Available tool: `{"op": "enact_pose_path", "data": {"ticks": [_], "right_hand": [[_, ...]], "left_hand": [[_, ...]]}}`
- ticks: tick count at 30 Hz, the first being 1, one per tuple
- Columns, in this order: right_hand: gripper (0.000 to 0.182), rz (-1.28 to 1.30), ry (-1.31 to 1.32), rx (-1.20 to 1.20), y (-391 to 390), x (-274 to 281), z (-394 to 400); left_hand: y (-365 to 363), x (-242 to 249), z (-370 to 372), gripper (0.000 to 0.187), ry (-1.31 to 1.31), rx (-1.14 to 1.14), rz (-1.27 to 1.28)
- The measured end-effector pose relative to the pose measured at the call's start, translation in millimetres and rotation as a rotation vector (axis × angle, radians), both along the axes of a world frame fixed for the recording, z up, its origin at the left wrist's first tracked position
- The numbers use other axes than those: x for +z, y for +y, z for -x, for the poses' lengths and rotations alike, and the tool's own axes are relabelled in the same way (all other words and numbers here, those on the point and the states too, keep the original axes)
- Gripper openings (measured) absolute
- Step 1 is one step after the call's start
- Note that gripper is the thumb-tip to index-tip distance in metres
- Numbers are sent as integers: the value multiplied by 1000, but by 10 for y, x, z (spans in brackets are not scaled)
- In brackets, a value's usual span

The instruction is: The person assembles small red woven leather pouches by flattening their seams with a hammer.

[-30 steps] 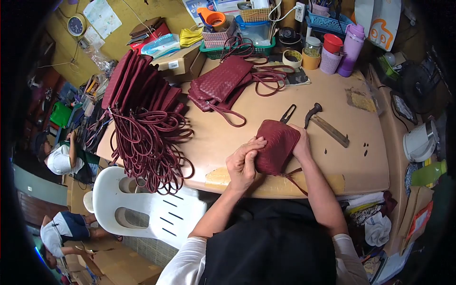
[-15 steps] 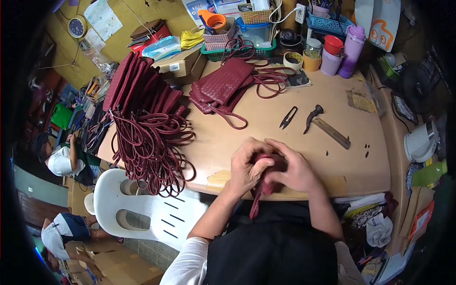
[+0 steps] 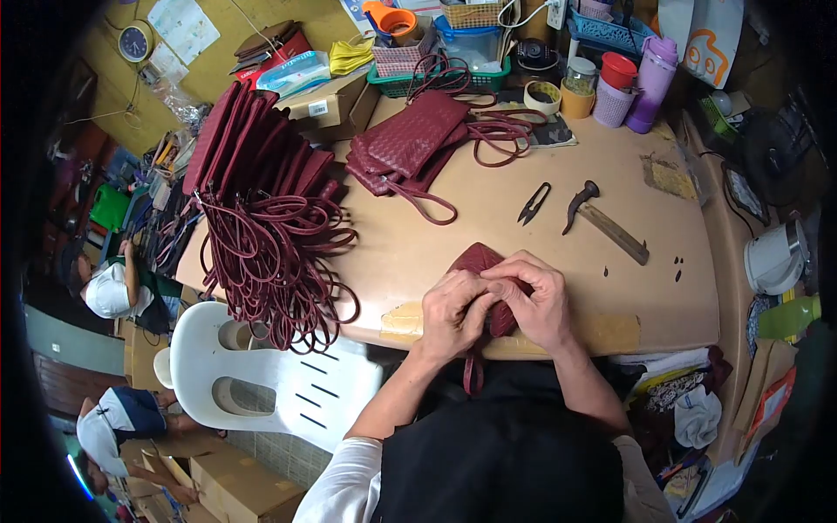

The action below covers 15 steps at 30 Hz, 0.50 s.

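At the table's front edge, my left hand (image 3: pixel 455 312) and my right hand (image 3: pixel 538 301) both pinch a dark red woven pouch (image 3: pixel 478 258). Their fingertips meet over its middle, hiding that part. The pouch's strap hangs below the table edge. Farther back lie several flat red pouches (image 3: pixel 410 139) with looped straps. On the left stands a row of red pouches (image 3: pixel 231 144), with a tangle of straps (image 3: pixel 279 261) drooping over the edge. Black thread snips (image 3: pixel 534 204) and a hammer (image 3: pixel 610 228) rest beyond my hands.
A white plastic chair (image 3: pixel 270 375) stands at the left front. Baskets, jars, a tape roll (image 3: pixel 542 98) and a purple bottle (image 3: pixel 652 85) line the back of the table (image 3: pixel 506 187). Two people are at the far left, near cardboard boxes (image 3: pixel 240 484).
The pouch has opened out flatter between my hands, and its woven face now shows above my fingers. My fingertips have come together over it. The view has shifted slightly.
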State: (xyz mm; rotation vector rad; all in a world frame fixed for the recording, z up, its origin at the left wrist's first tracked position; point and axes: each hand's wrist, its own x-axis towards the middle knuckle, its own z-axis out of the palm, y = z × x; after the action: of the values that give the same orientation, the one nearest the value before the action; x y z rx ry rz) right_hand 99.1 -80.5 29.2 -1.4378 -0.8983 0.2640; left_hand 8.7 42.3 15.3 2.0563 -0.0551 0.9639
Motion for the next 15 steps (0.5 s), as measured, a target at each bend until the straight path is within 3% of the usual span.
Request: {"op": "enact_pose_path", "data": {"ticks": [2,3,4,6,7,8,9,10,11,12,13,15], "right_hand": [[18,62,-183,-131,-9,-29,-1],[20,39,-198,-150,-16,-58,8],[20,37,-202,-136,-40,-67,9],[27,-128,159,-149,-108,-87,-28],[28,-246,307,-237,-141,-149,-86],[30,-363,456,-325,-146,-201,-132],[30,-476,764,-302,-181,23,-106],[28,-603,985,36,-292,-74,-290],[31,-435,744,-166,-266,-202,-344],[36,-263,498,-361,-212,-221,-364],[36,-259,500,-367,-188,-319,-376],[44,-312,248,-271,-135,-429,-397]], "left_hand": [[-9,9,-1,12,74,-27,-12],[45,18,34,25,199,-103,25],[103,53,49,25,195,-89,25],[221,206,55,56,160,-284,-116],[263,321,101,82,261,-403,-9],[328,315,113,82,259,-387,-7],[384,284,129,83,238,-288,77],[422,269,167,83,216,-185,158],[384,257,159,67,270,-173,355],[415,152,147,67,272,-174,359],[471,-23,109,58,344,-96,302],[487,-161,70,51,411,-30,242]]}}
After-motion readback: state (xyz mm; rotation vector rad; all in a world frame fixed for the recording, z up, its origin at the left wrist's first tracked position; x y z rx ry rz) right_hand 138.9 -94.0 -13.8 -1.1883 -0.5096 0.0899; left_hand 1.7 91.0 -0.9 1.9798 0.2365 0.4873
